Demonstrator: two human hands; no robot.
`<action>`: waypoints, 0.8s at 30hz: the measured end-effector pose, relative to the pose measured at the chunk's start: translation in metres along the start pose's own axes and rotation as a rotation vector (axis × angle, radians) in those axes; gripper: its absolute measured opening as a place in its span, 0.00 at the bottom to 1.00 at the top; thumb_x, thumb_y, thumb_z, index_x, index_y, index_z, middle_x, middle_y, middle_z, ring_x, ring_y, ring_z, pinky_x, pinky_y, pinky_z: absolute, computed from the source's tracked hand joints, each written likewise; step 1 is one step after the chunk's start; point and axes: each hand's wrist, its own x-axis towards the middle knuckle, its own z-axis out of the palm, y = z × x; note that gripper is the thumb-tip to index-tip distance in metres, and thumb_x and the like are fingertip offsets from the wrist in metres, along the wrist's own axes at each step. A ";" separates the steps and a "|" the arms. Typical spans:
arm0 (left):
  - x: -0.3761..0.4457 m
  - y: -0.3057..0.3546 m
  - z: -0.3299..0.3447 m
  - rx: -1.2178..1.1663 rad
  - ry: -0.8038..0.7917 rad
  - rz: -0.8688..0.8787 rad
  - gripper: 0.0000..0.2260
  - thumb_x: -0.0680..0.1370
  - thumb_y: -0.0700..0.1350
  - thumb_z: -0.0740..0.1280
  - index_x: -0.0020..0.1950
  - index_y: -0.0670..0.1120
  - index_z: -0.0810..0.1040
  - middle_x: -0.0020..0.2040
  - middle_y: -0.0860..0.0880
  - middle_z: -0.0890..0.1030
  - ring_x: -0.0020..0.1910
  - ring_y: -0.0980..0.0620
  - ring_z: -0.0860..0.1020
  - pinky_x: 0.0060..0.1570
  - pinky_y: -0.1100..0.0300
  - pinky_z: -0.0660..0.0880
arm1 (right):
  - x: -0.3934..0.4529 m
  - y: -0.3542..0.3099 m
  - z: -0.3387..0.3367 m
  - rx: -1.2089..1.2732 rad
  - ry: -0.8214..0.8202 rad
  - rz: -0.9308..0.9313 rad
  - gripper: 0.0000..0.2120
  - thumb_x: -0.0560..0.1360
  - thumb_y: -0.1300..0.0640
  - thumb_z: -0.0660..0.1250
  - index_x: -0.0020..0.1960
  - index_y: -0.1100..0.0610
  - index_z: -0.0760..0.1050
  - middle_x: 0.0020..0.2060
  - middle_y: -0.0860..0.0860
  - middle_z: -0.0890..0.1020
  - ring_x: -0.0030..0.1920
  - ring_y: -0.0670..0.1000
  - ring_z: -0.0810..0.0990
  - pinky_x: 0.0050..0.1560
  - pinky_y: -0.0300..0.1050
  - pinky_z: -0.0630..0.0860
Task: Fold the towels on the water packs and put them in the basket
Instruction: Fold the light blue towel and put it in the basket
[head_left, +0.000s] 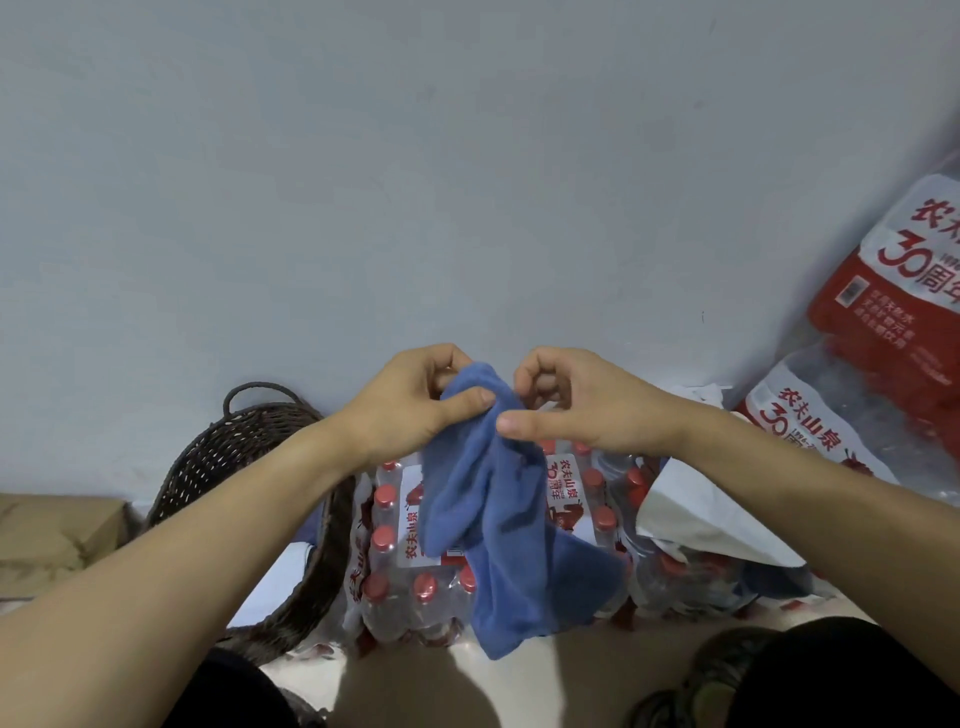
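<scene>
A pale wall (467, 156) fills the upper view. Against it on the right lean stacked packs (893, 332) of bottled water, and a lower pack (395, 561) with red caps sits on the floor straight ahead. To its left stands a dark woven basket (244, 467) with a loop handle; what lies inside it is hard to make out. A white towel (691, 519) is draped over the packs at right, with something dark blue under its lower edge, possibly another towel.

The blue towel (498, 540) hangs bunched and unfolded in the air above the lower pack, its bottom end close to the floor. The left hand (410, 410) pinches its top edge, thumb pressed over the cloth against curled fingers. The right hand (571, 400) pinches the same edge just beside it, thumb flat along the fabric and fingers curled behind.

The step in hand seems to be finding the corners. To do it well, the hands should slide apart along the top hem until each holds a corner, letting the cloth fall flat and untwisted, then bring corner to corner evenly before laying it down on the pack to crease it.
</scene>
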 end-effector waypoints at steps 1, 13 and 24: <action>0.000 0.003 0.001 -0.032 0.006 0.019 0.07 0.77 0.43 0.71 0.49 0.41 0.77 0.41 0.46 0.84 0.40 0.53 0.81 0.42 0.57 0.78 | 0.002 0.001 0.003 -0.006 0.023 0.004 0.15 0.71 0.53 0.76 0.52 0.55 0.74 0.44 0.53 0.84 0.44 0.49 0.84 0.45 0.41 0.80; -0.008 0.002 -0.015 0.419 -0.351 -0.055 0.16 0.68 0.57 0.78 0.39 0.45 0.79 0.30 0.52 0.75 0.30 0.56 0.72 0.32 0.61 0.69 | -0.004 0.004 -0.010 -0.087 0.151 -0.020 0.15 0.73 0.59 0.75 0.33 0.55 0.71 0.27 0.45 0.72 0.30 0.44 0.71 0.32 0.38 0.68; -0.015 -0.015 -0.026 -0.053 -0.357 -0.237 0.19 0.78 0.60 0.65 0.52 0.46 0.84 0.52 0.44 0.85 0.52 0.46 0.83 0.53 0.52 0.79 | -0.017 0.016 -0.046 -0.254 0.089 0.170 0.28 0.56 0.34 0.79 0.44 0.53 0.79 0.35 0.43 0.82 0.36 0.41 0.80 0.38 0.34 0.76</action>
